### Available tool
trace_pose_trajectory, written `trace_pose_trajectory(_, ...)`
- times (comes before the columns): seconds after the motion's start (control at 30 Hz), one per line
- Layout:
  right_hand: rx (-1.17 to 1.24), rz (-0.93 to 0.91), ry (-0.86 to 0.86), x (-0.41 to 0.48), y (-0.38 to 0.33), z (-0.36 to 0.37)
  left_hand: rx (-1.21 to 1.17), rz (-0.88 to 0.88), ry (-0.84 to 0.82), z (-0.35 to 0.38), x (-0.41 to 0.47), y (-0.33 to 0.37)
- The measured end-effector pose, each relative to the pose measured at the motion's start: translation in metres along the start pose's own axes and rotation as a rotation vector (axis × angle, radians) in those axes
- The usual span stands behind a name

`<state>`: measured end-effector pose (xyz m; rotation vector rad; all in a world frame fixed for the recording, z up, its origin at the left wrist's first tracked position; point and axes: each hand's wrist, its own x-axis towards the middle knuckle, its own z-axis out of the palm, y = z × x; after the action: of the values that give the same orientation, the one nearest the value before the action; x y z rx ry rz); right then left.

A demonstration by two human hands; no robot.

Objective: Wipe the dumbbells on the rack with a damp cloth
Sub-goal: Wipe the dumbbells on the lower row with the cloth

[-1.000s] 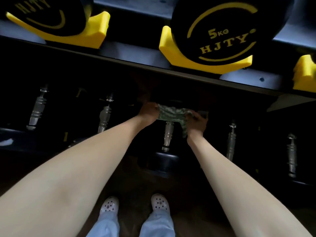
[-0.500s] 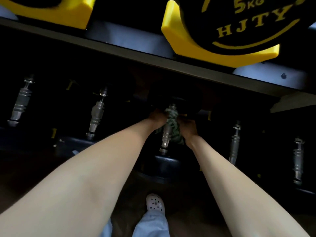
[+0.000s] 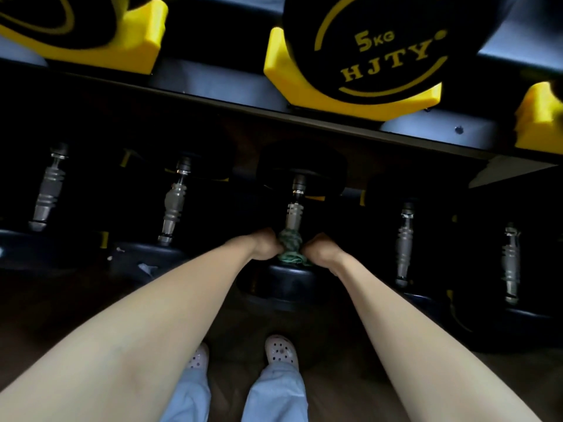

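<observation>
Step in hand: handle wipe on the middle dumbbell of the lower tier. The cloth, green and bunched, is wrapped round the near end of the steel handle, just above the near black head. The left hand grips the cloth from the left and the right hand from the right. Both are fisted tight on the cloth ends, with the fingers curled under and mostly hidden. The far part of the handle is bare. The far head sits in shadow under the upper shelf.

It looks like a 2-handed pull-wipe at the near end of the grip. The next move probably calls for sliding the wrap up the handle toward the far head with both ends kept taut. The ridged rings on the grip could snag the cloth. Then the 2 heads need doing.

Holders: the rack shows 2 tiers.
- **Upper tier:** A yellow cradle holds a black 5 kg dumbbell marked HJTY. The left cradle holds another black head. What sits in the 3rd cradle at the right edge is cut off.
- **Lower tier:** 5 dumbbells sit in a row, handles pointing at the person, and the worked one is 3rd from the left. There are 2 on the left and 2 on the right, with no hand on them. I cannot tell if they are wiped.
</observation>
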<state>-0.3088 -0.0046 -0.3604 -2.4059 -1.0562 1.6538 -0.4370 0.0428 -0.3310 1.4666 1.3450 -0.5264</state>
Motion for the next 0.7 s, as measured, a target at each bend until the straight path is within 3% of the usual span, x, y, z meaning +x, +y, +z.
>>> trace_pose_trajectory(0.3, -0.022, -0.062, 0.014, -0.025, -0.008, -0.008, 0.053, 0.049, -0.065, -0.014, -0.027, 0.006)
trace_pose_trajectory(0.7, 0.058, -0.097, 0.037, -0.075, -0.026, -0.010, -0.198, 0.047, -0.050, -0.024, -0.064, -0.001)
